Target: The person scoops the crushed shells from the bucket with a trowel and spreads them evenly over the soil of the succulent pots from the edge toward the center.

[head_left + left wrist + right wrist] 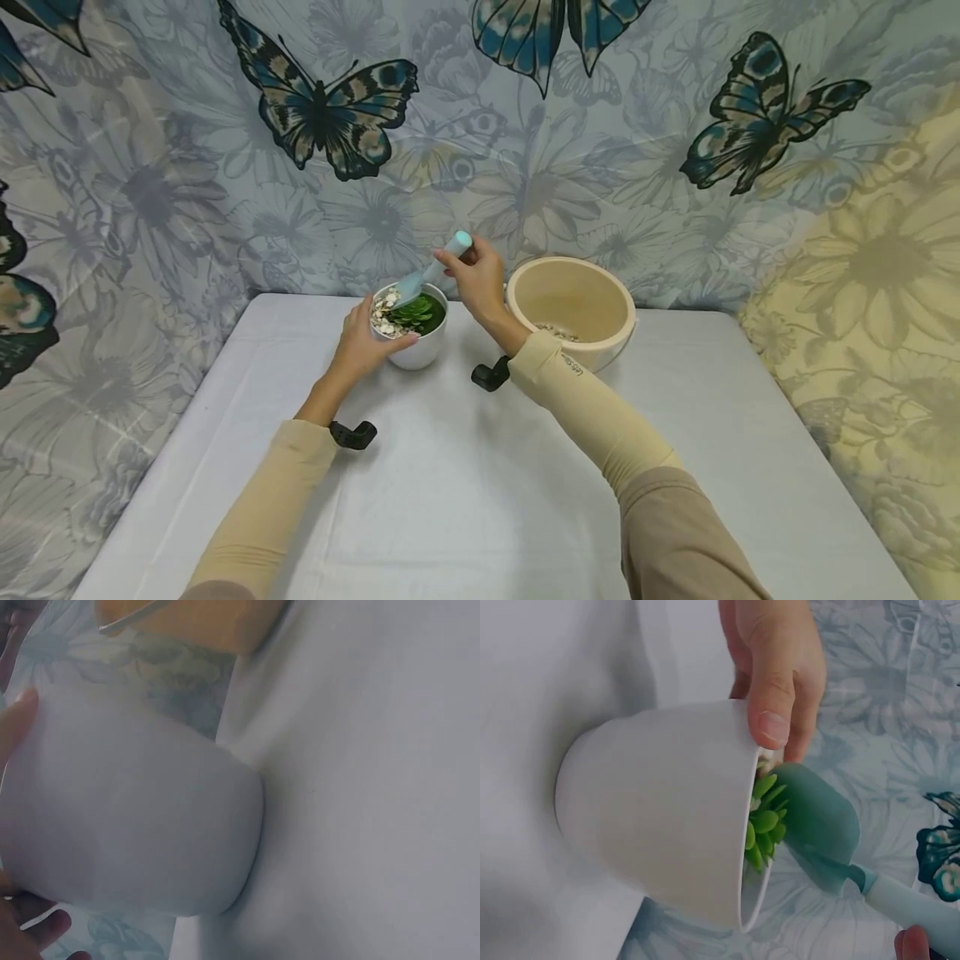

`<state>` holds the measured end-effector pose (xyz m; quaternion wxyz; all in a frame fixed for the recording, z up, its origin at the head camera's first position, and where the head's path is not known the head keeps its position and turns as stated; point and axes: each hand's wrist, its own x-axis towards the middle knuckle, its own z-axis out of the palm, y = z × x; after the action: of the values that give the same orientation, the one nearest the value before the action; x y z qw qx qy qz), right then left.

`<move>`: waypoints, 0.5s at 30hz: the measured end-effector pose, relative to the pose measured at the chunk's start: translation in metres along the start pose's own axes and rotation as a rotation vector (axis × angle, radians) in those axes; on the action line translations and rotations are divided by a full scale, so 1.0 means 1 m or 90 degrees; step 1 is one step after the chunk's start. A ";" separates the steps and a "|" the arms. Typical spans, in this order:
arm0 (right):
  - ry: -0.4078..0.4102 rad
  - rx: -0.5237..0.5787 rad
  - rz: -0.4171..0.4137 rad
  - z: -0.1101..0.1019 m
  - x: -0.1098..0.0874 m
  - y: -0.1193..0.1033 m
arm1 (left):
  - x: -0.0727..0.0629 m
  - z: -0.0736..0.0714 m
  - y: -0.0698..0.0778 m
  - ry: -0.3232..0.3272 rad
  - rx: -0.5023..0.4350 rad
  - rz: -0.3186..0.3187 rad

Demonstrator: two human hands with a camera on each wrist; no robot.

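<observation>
A white pot point(417, 353) stands on the table with a green succulent point(417, 313) and pale pebbles point(386, 315) inside its rim. My left hand point(362, 340) grips the pot at its left side, thumb along the near rim; the right wrist view shows that thumb point(772, 724) pressed to the rim. Above the pot, my right hand point(480, 277) holds a light-blue trowel point(459, 243) by its handle. The trowel's blade point(821, 821) is tilted down over the succulent at the pot's mouth. In the left wrist view the white pot point(142, 802) covers most of the left side.
To the right of the white pot stands a larger cream bucket point(618, 354) with some pebbles point(557, 332) on its bottom. A white cloth covers the table point(450, 500). Behind it hangs a butterfly-patterned fabric backdrop point(540, 183), close to the table's far edge.
</observation>
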<state>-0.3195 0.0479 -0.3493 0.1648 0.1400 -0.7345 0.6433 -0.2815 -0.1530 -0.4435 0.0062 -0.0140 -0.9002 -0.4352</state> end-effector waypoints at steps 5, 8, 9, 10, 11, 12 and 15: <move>-0.005 -0.001 -0.009 0.001 -0.001 0.002 | 0.005 -0.005 -0.003 -0.024 -0.020 0.015; -0.010 -0.012 0.001 0.002 -0.003 0.003 | 0.007 -0.004 -0.006 -0.037 -0.033 0.007; -0.011 -0.016 0.004 0.002 -0.003 0.004 | 0.008 -0.004 -0.007 -0.038 -0.035 0.003; -0.013 -0.019 0.006 0.002 -0.004 0.004 | 0.007 -0.003 -0.007 -0.037 -0.039 -0.003; -0.014 -0.023 0.006 0.002 -0.004 0.004 | 0.007 -0.002 -0.008 -0.033 -0.039 -0.006; -0.015 -0.025 0.002 0.002 -0.004 0.004 | 0.007 -0.001 -0.008 -0.028 -0.041 -0.007; -0.016 -0.032 -0.018 0.003 -0.004 0.002 | 0.005 0.000 -0.007 -0.010 -0.035 -0.005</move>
<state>-0.3171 0.0452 -0.3531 0.1678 0.1543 -0.7506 0.6202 -0.2868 -0.1569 -0.4491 -0.0027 -0.0140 -0.8880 -0.4595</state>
